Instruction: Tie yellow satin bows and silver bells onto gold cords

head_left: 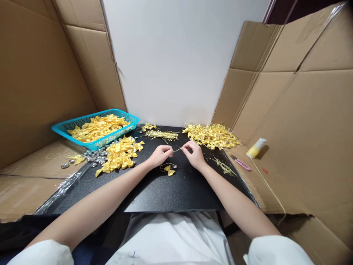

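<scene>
Between my two hands a short gold cord [177,149] is stretched above the black tabletop. My left hand [161,155] pinches one end, and my right hand [193,154] pinches the other. Just below them lies a yellow ribbon bow [169,170] with a loop of cord and a small silver bell [175,166] beside it. Beyond my hands is a bundle of cut gold cords [162,135]. A heap of yellow bows [120,154] is to the left of my left hand, next to a pile of silver bells [96,156].
A turquoise basket [97,144] of yellow bows stands at the left. At the back right is a heap of bows with cords [212,135]. Cord scraps [224,166], a pink cutter [241,163] and a thread spool [256,148] lie at the right. Cardboard walls [303,103] flank the table.
</scene>
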`<state>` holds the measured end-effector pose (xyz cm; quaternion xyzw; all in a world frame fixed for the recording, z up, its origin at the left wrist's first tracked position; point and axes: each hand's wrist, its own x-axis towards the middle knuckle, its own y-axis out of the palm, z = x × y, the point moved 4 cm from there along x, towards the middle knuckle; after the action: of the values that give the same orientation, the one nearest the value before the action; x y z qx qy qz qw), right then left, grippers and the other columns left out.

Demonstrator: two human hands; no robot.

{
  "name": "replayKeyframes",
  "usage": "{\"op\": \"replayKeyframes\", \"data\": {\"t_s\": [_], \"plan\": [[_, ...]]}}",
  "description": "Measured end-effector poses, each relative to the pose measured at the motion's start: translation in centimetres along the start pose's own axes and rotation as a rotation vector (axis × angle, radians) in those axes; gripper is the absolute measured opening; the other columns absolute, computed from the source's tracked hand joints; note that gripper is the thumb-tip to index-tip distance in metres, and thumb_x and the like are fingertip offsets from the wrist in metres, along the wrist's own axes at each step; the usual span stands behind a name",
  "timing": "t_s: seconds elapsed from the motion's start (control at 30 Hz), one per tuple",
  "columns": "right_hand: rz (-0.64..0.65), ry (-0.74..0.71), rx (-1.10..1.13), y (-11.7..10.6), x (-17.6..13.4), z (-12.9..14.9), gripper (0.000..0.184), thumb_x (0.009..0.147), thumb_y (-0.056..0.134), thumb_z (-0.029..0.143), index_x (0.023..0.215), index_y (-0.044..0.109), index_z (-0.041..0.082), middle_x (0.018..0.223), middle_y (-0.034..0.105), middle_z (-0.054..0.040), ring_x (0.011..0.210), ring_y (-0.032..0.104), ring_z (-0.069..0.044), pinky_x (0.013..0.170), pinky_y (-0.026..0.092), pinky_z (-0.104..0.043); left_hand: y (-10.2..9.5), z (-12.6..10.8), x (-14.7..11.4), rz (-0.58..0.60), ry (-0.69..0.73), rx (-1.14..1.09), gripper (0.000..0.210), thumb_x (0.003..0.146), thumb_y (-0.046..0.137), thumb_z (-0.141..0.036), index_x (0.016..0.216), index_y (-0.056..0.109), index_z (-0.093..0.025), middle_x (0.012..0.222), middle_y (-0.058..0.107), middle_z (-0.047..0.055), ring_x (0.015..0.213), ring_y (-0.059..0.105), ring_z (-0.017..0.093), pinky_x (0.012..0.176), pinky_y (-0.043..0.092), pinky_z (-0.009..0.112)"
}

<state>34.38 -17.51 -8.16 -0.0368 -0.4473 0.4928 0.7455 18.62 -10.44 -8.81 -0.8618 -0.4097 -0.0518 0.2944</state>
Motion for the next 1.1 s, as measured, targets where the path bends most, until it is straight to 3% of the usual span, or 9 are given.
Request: {"op": "replayKeyframes", "data": {"t_s": [0.23,0.43,0.57,0.67,0.87,1.1], "plan": [[-0.002,-0.020,0.016,-0.3,0.1,0.2,0.015,0.085,0.057,0.025,0.070,0.058,0.022,0.078,0.061,-0.0023,0.073,0.054,-0.018,0.075,0.043,-0.033,0.1,0.0,0.1,0.055,0.018,-0.012,0.020,0.068,0.043,-0.029,0.053,0.049,-0.018,0.056,0.050,-0.002,0.060,0.046,0.013,0.062,0.038,0.025],[0.003,-0.057,0.036,-0.5,0.2,0.5,0.017,0.086,0.056,0.027,0.070,0.057,0.022,0.079,0.061,-0.0024,0.074,0.055,-0.018,0.074,0.042,-0.032,0.0,0.3,0.2,0.084,0.024,-0.026,0.021,0.070,0.044,-0.027,0.055,0.055,-0.017,0.061,0.058,0.001,0.062,0.051,0.014,0.065,0.042,0.026],[0.026,-0.060,0.032,-0.5,0.1,0.8,0.016,0.087,0.057,0.027,0.072,0.058,0.022,0.079,0.061,-0.0020,0.076,0.055,-0.018,0.077,0.042,-0.033,-0.2,-0.1,0.1,0.016,0.038,-0.071,0.025,0.075,0.052,-0.030,0.086,0.069,-0.015,0.088,0.071,0.005,0.083,0.061,0.019,0.077,0.047,0.029],[0.045,-0.077,0.040,-0.4,0.0,1.1,0.016,0.087,0.058,0.027,0.072,0.060,0.022,0.080,0.061,-0.0016,0.077,0.055,-0.018,0.079,0.041,-0.034,0.3,-0.8,-0.1,0.043,0.052,-0.058,0.034,0.080,0.059,-0.040,0.101,0.071,-0.016,0.101,0.072,0.007,0.088,0.063,0.020,0.077,0.049,0.030],[0.081,-0.097,0.024,0.0,-0.2,1.2,0.015,0.086,0.061,0.028,0.073,0.062,0.022,0.080,0.061,-0.0017,0.081,0.056,-0.019,0.080,0.040,-0.035,1.0,-0.9,-0.3,0.085,0.021,-0.053,0.042,0.082,0.058,-0.051,0.077,0.072,-0.012,0.068,0.069,0.005,0.063,0.060,0.016,0.057,0.045,0.024],[0.028,-0.143,0.034,-0.4,-0.1,1.4,0.015,0.087,0.059,0.025,0.073,0.060,0.021,0.078,0.061,-0.0009,0.075,0.054,-0.017,0.076,0.040,-0.033,0.7,-0.6,-0.2,0.080,0.012,-0.073,0.035,0.081,0.060,-0.045,0.072,0.070,-0.012,0.069,0.069,0.005,0.060,0.058,0.013,0.054,0.043,0.021]]}}
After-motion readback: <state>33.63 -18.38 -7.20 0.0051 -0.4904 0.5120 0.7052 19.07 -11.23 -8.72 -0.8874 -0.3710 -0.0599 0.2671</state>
